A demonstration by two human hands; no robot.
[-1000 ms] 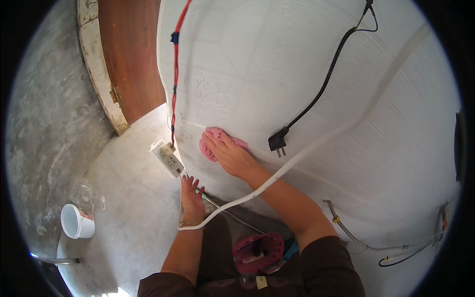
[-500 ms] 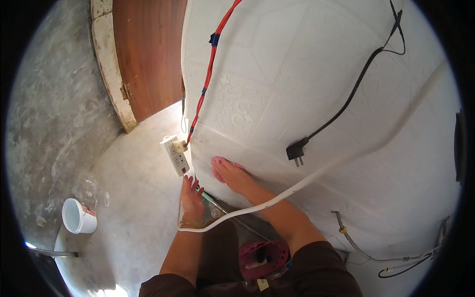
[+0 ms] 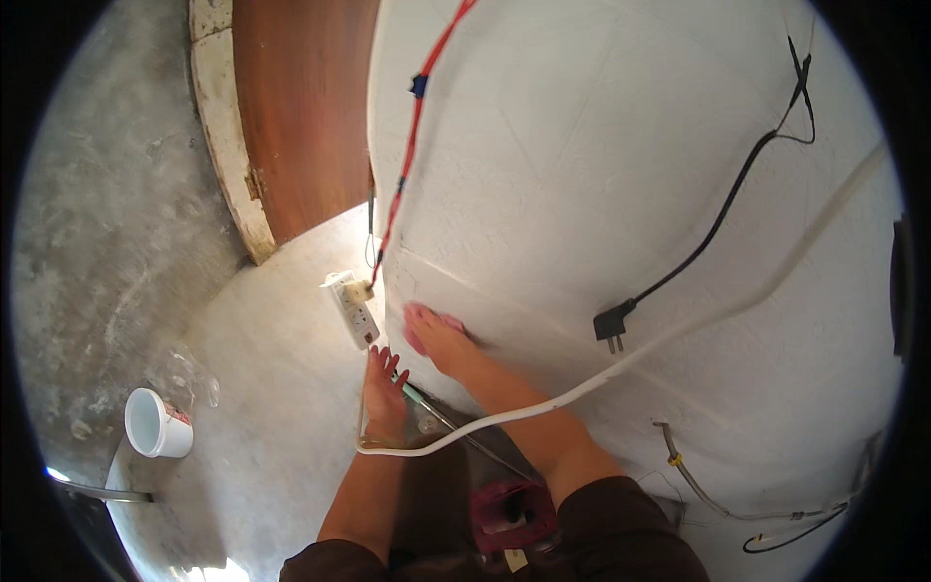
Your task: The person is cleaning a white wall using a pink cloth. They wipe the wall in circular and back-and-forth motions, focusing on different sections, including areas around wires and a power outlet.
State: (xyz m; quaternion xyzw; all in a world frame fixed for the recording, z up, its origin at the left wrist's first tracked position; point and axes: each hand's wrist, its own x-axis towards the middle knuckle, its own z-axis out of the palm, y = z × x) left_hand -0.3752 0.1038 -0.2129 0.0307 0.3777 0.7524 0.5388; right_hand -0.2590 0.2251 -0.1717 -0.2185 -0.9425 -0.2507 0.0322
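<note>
My right hand (image 3: 444,344) lies on a pink cloth (image 3: 413,336), pressing it to the white patterned wall (image 3: 562,213). Beside the wall's left edge, my left hand (image 3: 386,393) is turned up with its fingers apart, just below a white power strip (image 3: 355,318). The strip hangs with a plug in it, joined to a twisted red cable (image 3: 411,145). A thick white cord (image 3: 553,401) runs from the strip past my left wrist and over my right forearm. Close to the left fingers is a metal rod with a mint-green grip (image 3: 414,394).
A black cable ends in a loose plug (image 3: 611,323) against the wall. Lower right, a hose (image 3: 684,470) comes out of it. On the floor at left stands a white bucket (image 3: 160,424) beside clear plastic. A dark pink openwork container (image 3: 485,519) is close to my body.
My right hand and the pink cloth have slid slightly left and up along the wall. My left hand stays spread below the power strip. The whole view has shifted a little.
</note>
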